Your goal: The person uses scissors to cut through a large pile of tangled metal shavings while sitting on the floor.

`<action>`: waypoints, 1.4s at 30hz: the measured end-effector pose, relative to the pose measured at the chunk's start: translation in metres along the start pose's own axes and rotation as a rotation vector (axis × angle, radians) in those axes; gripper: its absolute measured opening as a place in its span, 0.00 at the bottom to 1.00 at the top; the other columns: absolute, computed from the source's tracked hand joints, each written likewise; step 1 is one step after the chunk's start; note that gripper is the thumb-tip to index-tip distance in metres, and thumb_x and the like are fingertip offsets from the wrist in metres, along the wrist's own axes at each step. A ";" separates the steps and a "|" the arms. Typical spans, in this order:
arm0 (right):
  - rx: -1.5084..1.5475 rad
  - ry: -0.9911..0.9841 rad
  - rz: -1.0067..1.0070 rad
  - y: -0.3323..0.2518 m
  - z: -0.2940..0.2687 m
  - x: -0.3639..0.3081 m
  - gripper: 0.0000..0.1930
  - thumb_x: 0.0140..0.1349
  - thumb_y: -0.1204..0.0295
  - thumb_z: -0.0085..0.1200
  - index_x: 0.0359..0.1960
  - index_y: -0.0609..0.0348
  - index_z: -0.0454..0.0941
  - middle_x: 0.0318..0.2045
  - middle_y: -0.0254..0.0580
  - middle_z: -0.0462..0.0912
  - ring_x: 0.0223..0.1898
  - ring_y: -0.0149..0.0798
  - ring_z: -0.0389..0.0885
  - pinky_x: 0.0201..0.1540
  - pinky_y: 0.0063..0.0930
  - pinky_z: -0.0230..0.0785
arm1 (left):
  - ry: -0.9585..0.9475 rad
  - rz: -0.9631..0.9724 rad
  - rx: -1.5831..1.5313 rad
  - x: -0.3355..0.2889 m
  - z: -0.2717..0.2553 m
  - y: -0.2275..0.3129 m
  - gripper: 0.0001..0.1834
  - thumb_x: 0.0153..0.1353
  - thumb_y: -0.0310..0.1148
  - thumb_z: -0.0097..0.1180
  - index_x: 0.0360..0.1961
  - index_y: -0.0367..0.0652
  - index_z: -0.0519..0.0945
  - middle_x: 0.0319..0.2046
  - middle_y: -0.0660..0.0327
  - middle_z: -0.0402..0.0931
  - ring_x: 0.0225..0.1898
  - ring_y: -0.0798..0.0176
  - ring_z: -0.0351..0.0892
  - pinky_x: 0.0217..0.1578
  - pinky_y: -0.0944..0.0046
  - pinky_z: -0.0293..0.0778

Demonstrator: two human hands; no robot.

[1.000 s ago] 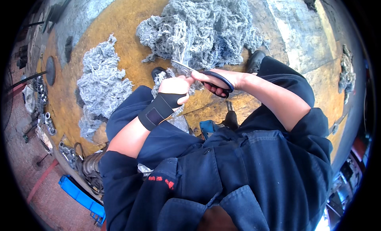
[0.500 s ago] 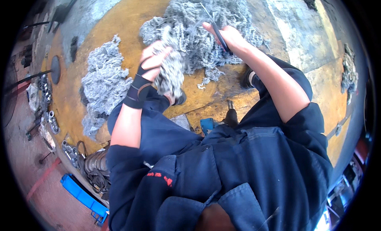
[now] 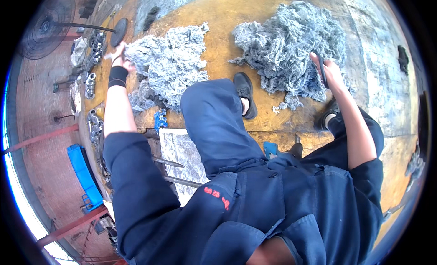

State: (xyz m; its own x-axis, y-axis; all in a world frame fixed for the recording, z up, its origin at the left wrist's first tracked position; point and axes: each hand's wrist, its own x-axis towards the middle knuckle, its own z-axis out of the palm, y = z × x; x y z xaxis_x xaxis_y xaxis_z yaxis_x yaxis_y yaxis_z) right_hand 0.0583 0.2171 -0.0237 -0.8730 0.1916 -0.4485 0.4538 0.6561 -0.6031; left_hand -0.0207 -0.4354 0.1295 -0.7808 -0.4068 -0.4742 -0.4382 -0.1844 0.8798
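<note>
A loose pile of grey-white fibre waste (image 3: pixel 180 60) lies on the worn yellow surface to the left. At its left edge is my left hand (image 3: pixel 122 62), with a black wrist wrap; thumb and fingers look apart, slightly blurred, next to the fibre. A larger heap of tangled grey fibre (image 3: pixel 291 42) lies to the right. Over its right part, my right hand (image 3: pixel 333 76) is closed round a slim black-handled tool (image 3: pixel 322 70). Its blade is hard to make out against the heap, so I cannot tell whether it is a knife or scissors.
My black shoe (image 3: pixel 244 94) stands between the two piles. Along the left edge are metal parts (image 3: pixel 97 46), a round dark disc on a rod (image 3: pixel 119 32) and a fan (image 3: pixel 48 26). A blue bin (image 3: pixel 85 176) sits lower left; a pale sheet (image 3: pixel 180 153) lies beside my leg.
My left hand has swung left with a clump of fibre to the left pile, which looks larger. My view has turned left. The right hand keeps hold of the black-handled tool.
</note>
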 end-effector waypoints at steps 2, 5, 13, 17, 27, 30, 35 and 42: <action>0.034 -0.010 -0.022 0.006 0.009 0.007 0.47 0.47 0.27 0.46 0.21 0.73 0.77 0.21 0.55 0.78 0.29 0.47 0.80 0.39 0.36 0.68 | 0.163 -0.214 0.150 0.002 -0.088 -0.011 0.39 0.50 0.55 0.63 0.61 0.54 0.65 0.62 0.52 0.60 0.55 0.35 0.63 0.39 0.31 0.72; 0.071 0.036 0.018 0.024 -0.005 0.011 0.45 0.48 0.27 0.44 0.20 0.70 0.77 0.16 0.48 0.76 0.26 0.44 0.78 0.36 0.36 0.68 | 0.395 -0.119 0.190 -0.005 -0.046 -0.062 0.38 0.54 0.49 0.62 0.62 0.46 0.63 0.67 0.52 0.48 0.56 0.34 0.63 0.42 0.34 0.74; 1.034 0.070 0.019 -0.029 -0.047 -0.008 0.25 0.50 0.44 0.62 0.22 0.53 0.69 0.16 0.25 0.68 0.15 0.22 0.66 0.20 0.17 0.61 | 0.281 -0.017 0.308 0.023 -0.005 -0.074 0.30 0.58 0.36 0.58 0.57 0.32 0.63 0.51 0.44 0.66 0.40 0.40 0.79 0.33 0.48 0.82; 1.328 0.244 0.029 -0.014 -0.068 -0.004 0.23 0.50 0.51 0.65 0.26 0.56 0.68 0.22 0.33 0.71 0.18 0.24 0.67 0.23 0.18 0.65 | -0.059 0.067 0.411 0.035 0.145 -0.082 0.29 0.56 0.34 0.61 0.55 0.37 0.63 0.48 0.44 0.69 0.38 0.43 0.80 0.32 0.46 0.81; 1.494 0.196 0.195 -0.026 -0.073 0.002 0.17 0.58 0.58 0.57 0.29 0.59 0.68 0.25 0.39 0.75 0.17 0.26 0.69 0.22 0.20 0.68 | -0.561 0.472 1.083 0.031 0.393 -0.311 0.28 0.46 0.45 0.65 0.48 0.42 0.78 0.47 0.51 0.76 0.52 0.52 0.72 0.56 0.58 0.65; 1.410 0.258 0.229 -0.023 -0.079 0.001 0.17 0.56 0.58 0.58 0.29 0.61 0.70 0.26 0.40 0.76 0.18 0.27 0.70 0.23 0.21 0.68 | -0.345 0.800 1.318 -0.026 0.436 -0.328 0.32 0.48 0.43 0.62 0.55 0.43 0.70 0.54 0.52 0.68 0.56 0.46 0.63 0.57 0.53 0.61; 1.479 0.233 0.297 -0.019 -0.087 0.001 0.15 0.58 0.61 0.56 0.22 0.57 0.69 0.23 0.38 0.75 0.18 0.26 0.68 0.23 0.20 0.66 | -0.780 1.356 1.495 -0.108 0.459 -0.367 0.25 0.43 0.34 0.60 0.47 0.49 0.72 0.45 0.56 0.68 0.51 0.53 0.65 0.49 0.52 0.61; 1.519 0.147 0.298 -0.012 -0.084 -0.008 0.14 0.54 0.60 0.60 0.24 0.55 0.70 0.24 0.35 0.75 0.20 0.25 0.69 0.26 0.21 0.67 | -0.622 1.146 1.823 -0.048 0.475 -0.397 0.31 0.44 0.30 0.63 0.53 0.59 0.71 0.57 0.51 0.63 0.54 0.45 0.68 0.47 0.43 0.69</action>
State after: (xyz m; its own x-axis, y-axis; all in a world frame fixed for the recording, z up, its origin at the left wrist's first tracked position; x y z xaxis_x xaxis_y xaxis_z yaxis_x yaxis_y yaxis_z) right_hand 0.0448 0.2686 0.0426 -0.6898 0.3029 -0.6576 0.2768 -0.7290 -0.6260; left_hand -0.0205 0.0826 -0.2130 -0.7648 0.6077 -0.2139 0.6345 0.7680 -0.0871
